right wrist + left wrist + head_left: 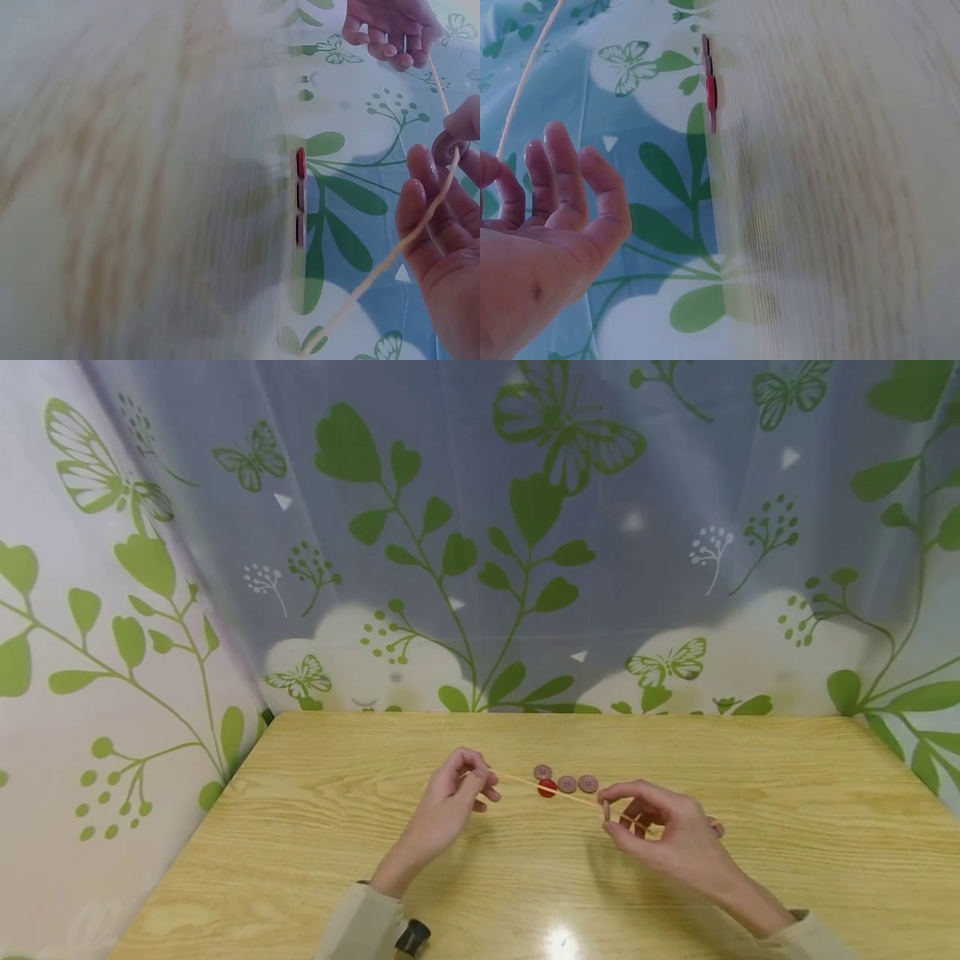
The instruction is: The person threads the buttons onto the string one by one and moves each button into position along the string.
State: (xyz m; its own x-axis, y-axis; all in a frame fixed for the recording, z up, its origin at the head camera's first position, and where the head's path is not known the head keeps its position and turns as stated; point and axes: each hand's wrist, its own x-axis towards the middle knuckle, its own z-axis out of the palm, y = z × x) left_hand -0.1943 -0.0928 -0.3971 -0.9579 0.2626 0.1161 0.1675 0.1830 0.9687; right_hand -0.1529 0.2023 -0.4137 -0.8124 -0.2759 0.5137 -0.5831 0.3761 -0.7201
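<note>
Wood-grain desk [315, 827] carries a small cluster of buttons near its middle, toward the far edge: three mauve buttons [567, 783] and one red button [547, 788] lying flat and touching or nearly so. Above them runs a thin tan cord [555, 793], stretched slantwise between the two hands.

The left hand [453, 802] pinches the cord's far end between thumb and curled fingers, lifted just off the desk. The right hand [660, 831] holds the near part of the cord and pinches a mauve button [448, 147] edge-on at its fingertips; in the right wrist view the cord passes right at this button, though whether it already runs through a hole is too small to tell. Something small and mauve shows at the right hand's outer edge, perhaps another button, but it is mostly hidden.

By the look of it, the step in hand is stringing this button onto the cord. The next move would call for keeping the cord taut with the left hand, and sliding the button along the cord clear of the loose four below.
</note>
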